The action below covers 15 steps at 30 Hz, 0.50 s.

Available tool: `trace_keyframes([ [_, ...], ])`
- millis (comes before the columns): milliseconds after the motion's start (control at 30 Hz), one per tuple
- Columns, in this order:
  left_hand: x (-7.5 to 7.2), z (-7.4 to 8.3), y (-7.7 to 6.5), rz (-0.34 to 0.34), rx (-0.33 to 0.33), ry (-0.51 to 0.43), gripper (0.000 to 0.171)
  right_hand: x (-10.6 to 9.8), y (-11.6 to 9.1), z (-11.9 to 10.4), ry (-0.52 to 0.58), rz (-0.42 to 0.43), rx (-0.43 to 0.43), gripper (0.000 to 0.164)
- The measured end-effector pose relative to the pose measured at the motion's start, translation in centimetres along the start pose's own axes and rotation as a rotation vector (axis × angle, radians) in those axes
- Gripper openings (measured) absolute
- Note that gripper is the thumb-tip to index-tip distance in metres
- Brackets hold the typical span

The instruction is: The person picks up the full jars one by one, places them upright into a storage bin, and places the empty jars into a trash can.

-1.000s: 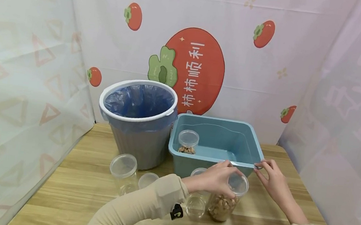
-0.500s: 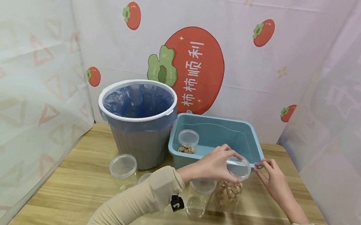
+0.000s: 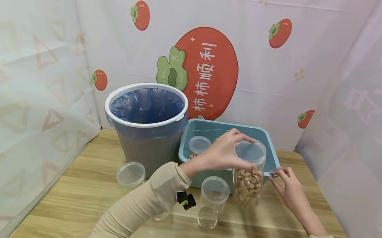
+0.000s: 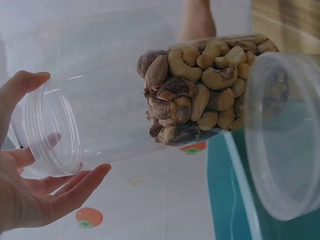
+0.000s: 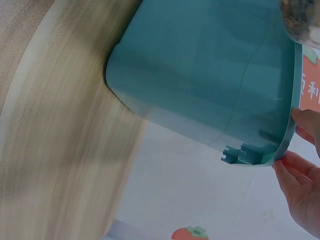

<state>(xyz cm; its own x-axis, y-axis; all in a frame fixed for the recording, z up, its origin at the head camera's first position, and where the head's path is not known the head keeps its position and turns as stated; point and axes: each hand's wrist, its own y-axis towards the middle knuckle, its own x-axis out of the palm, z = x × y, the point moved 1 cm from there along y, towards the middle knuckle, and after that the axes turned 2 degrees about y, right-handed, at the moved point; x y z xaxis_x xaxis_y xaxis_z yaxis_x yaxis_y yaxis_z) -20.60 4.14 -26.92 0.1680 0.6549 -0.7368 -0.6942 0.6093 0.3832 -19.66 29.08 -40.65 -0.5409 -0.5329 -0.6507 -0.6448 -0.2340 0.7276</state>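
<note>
My left hand [image 3: 224, 150] grips a clear jar [image 3: 247, 186] of cashew nuts around its lid, thumb on one side and fingers on the other. The jar is upright, raised in front of the blue-green plastic bin [image 3: 202, 179], its top overlapping the bin's opening in the head view. Through the jar's wall in the left wrist view, cashews [image 4: 215, 85] fill the lower part. With thumb and fingers, my right hand [image 3: 289, 189] pinches the bin's front right rim corner; the same pinch shows on the bin wall [image 5: 200, 85] in the right wrist view. A lidded jar [image 3: 200, 144] of nuts stands inside the bin.
A lidded clear jar [image 3: 212, 206] with no contents stands before the bin. Another clear jar [image 3: 130, 175] is further left, partly behind my left sleeve [image 3: 142, 204]. A grey trash can [image 3: 152, 150] with a blue bag stands left of the bin, near the back curtain.
My left hand has lifted the cashew jar from the table, upward and towards the bin. The right hand stays on the bin's rim.
</note>
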Motion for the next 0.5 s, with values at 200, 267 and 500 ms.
trace_keyframes([
  [200,-1.8,0.4,0.3,0.058,-0.007,-0.042,0.052,-0.1,-0.1,0.0,0.001,0.001,-0.004,0.027],
  [267,-2.4,0.6,0.4,0.082,-0.003,-0.055,0.053,-0.1,-0.1,0.1,0.003,-0.002,-0.003,0.027],
  [500,-4.5,0.9,0.9,0.147,-0.021,-0.09,0.054,-0.1,-0.1,0.1,0.009,-0.005,-0.004,0.027],
])
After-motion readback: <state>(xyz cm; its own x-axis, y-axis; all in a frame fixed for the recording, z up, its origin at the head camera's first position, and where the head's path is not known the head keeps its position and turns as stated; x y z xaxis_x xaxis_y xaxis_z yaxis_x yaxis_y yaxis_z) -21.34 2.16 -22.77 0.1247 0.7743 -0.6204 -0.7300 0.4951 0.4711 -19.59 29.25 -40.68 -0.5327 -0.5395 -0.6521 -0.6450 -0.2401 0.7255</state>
